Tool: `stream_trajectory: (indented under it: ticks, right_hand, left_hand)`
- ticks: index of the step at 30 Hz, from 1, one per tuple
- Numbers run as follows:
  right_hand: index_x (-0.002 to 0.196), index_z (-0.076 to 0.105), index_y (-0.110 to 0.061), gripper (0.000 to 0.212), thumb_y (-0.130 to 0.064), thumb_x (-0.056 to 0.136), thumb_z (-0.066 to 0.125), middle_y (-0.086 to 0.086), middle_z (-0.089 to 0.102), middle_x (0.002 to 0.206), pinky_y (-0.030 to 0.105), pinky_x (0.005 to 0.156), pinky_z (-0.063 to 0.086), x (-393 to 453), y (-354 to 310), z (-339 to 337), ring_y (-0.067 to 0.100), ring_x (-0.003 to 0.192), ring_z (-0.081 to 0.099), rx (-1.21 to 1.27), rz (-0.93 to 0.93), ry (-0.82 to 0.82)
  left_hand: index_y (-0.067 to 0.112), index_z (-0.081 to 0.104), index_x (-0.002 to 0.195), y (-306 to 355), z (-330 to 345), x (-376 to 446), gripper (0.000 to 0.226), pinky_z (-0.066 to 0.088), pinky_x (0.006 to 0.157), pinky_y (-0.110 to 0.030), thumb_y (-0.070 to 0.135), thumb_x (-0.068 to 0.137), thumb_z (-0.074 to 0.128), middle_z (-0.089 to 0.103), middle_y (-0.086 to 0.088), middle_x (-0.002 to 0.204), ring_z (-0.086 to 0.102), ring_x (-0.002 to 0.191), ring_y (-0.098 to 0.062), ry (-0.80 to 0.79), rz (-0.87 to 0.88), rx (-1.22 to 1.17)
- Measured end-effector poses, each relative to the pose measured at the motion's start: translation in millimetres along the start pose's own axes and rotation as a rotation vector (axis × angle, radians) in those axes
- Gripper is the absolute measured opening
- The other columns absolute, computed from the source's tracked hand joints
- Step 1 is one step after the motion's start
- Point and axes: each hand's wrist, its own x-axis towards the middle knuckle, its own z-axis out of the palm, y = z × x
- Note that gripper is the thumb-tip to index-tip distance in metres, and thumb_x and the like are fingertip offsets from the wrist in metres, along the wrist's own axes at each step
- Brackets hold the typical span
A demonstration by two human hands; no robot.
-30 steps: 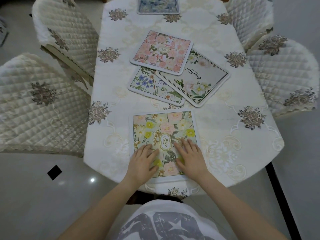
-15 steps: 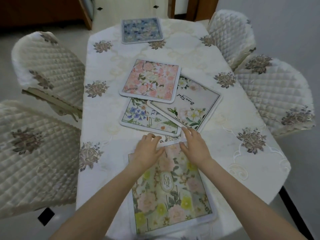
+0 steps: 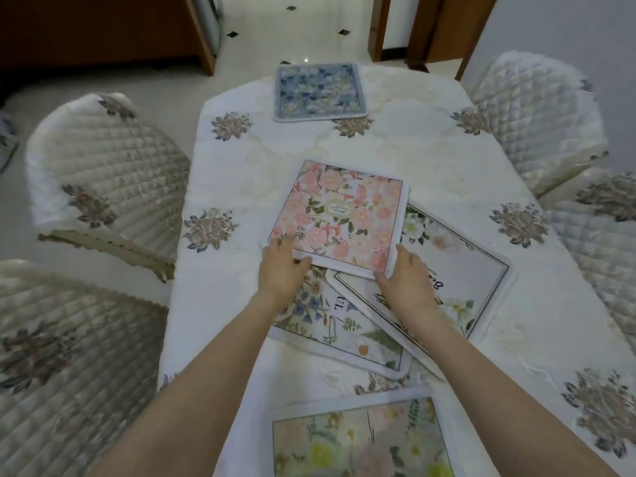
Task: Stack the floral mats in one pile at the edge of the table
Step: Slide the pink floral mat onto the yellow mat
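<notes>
Head view: both hands on the pink mat (image 3: 339, 215) mid-tabletop. Left hand (image 3: 280, 270) curls around its near-left corner, thumb on top, fingers tucked under the edge. Right hand (image 3: 404, 275) grips the near-right corner the same way, fingers hidden below. Pink mat overlaps two others: blue-flower mat (image 3: 344, 325) under its near-left side, white mat (image 3: 457, 273) under its right side, white mat lying over the blue-flower one. Yellow mat (image 3: 361, 438) sits apart at the near edge of the tabletop (image 3: 220, 304), between the forearms. Navy mat (image 3: 318, 91) lies alone at the far end. Quilted chairs (image 3: 103, 166) on both sides.
</notes>
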Motion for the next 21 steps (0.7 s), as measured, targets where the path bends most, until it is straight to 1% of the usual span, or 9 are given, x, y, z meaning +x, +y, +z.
stream_trajectory:
  ticks: [3,5,7,9,12,16,18,21]
  right_hand:
    - [0.145,0.023,-0.013,0.078,-0.05,0.085,0.056,0.019,0.048,0.127,0.043,0.091,0.041,14.2,0.6,14.9,0.036,0.113,0.043,-0.116,0.027,0.005]
    - [0.143,0.025,-0.014,0.073,-0.048,0.085,0.053,0.019,0.05,0.123,0.043,0.092,0.038,21.3,-0.1,22.0,0.035,0.108,0.041,-0.116,0.033,0.02]
    - [0.14,0.031,-0.014,0.066,-0.041,0.085,0.053,0.019,0.052,0.122,0.042,0.093,0.036,27.5,-2.4,26.9,0.034,0.107,0.042,-0.062,0.029,0.028]
    - [0.138,0.035,-0.012,0.06,-0.034,0.085,0.053,0.017,0.053,0.123,0.039,0.093,0.034,32.6,-5.0,29.8,0.033,0.109,0.044,-0.024,0.029,0.019]
    - [0.134,0.04,-0.01,0.053,-0.026,0.085,0.054,0.018,0.053,0.122,0.037,0.09,0.033,34.2,-7.4,27.9,0.034,0.11,0.044,0.068,0.088,0.044]
    - [0.119,0.049,-0.007,0.035,-0.019,0.086,0.053,0.02,0.053,0.115,0.041,0.087,0.036,25.2,-6.5,17.2,0.032,0.101,0.042,0.12,0.123,0.08]
    - [0.116,0.049,-0.006,0.035,-0.021,0.085,0.053,0.019,0.053,0.115,0.041,0.09,0.035,17.8,-3.8,12.4,0.033,0.104,0.043,0.089,0.132,0.046]
    - [0.12,0.047,-0.005,0.045,-0.025,0.081,0.058,0.018,0.051,0.119,0.04,0.092,0.034,-6.1,5.4,6.8,0.034,0.109,0.044,0.056,0.138,-0.014]
  left_hand:
    - [0.002,0.041,0.129,-10.2,1.0,28.2,0.06,0.037,0.097,-0.043,0.035,0.083,0.061,0.044,-0.02,0.128,0.039,0.117,-0.037,0.101,-0.104,0.027]
    - [-0.003,0.038,0.128,-15.4,1.1,43.2,0.065,0.035,0.097,-0.044,0.037,0.082,0.063,0.042,-0.025,0.128,0.037,0.116,-0.039,0.107,-0.193,0.094]
    - [-0.005,0.039,0.124,-18.9,2.0,54.1,0.065,0.035,0.095,-0.045,0.037,0.082,0.062,0.042,-0.027,0.127,0.035,0.117,-0.041,0.089,-0.247,0.147]
    - [-0.004,0.045,0.115,-19.0,3.1,59.2,0.052,0.037,0.091,-0.045,0.033,0.082,0.061,0.043,-0.026,0.123,0.036,0.115,-0.039,0.088,-0.244,0.147]
    - [-0.004,0.05,0.105,-18.5,3.8,58.2,0.037,0.036,0.09,-0.044,0.024,0.082,0.06,0.044,-0.025,0.118,0.037,0.11,-0.038,0.112,-0.237,0.051]
    - [-0.005,0.051,0.101,-20.8,1.4,42.8,0.03,0.035,0.088,-0.042,0.019,0.084,0.058,0.046,-0.027,0.114,0.038,0.108,-0.039,0.1,-0.254,0.005]
    - [-0.005,0.051,0.097,-22.1,3.2,27.2,0.027,0.034,0.086,-0.042,0.017,0.083,0.058,0.047,-0.027,0.112,0.039,0.104,-0.038,0.095,-0.244,-0.01]
    - [-0.003,0.05,0.097,-22.0,6.7,-8.4,0.025,0.033,0.084,-0.041,0.013,0.081,0.059,0.046,-0.025,0.112,0.039,0.101,-0.037,0.088,-0.258,-0.025]
